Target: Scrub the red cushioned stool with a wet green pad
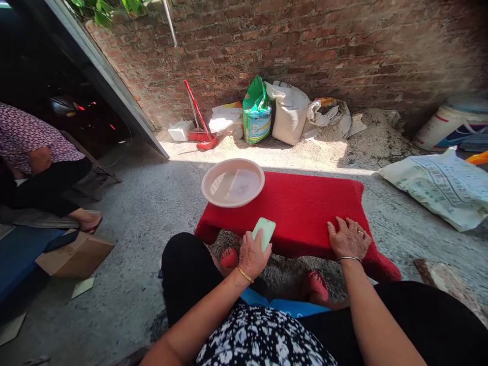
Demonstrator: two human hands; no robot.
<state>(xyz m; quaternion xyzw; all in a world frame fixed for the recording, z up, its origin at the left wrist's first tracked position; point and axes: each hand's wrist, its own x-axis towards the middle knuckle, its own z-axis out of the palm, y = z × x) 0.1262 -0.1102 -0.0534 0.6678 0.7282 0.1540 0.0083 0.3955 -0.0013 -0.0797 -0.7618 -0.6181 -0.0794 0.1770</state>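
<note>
My left hand (253,256) is closed around a pale green mobile phone (266,231), held upright just past the near edge of a low bench with a red cloth (305,203) over it. Fingers spread, my right hand (349,240) lies flat on the right end of that cloth and holds nothing. A shallow, pale pink basin (233,201) rests on the far left corner of the bench, with what looks like water inside.
Another person (34,147) sits at the left, near a cardboard box (76,254). Along the brick wall (285,40) stand a red broom and dustpan (207,142), a green bag (257,112) and a white sack (290,114). Another sack (442,185) lies on the right.
</note>
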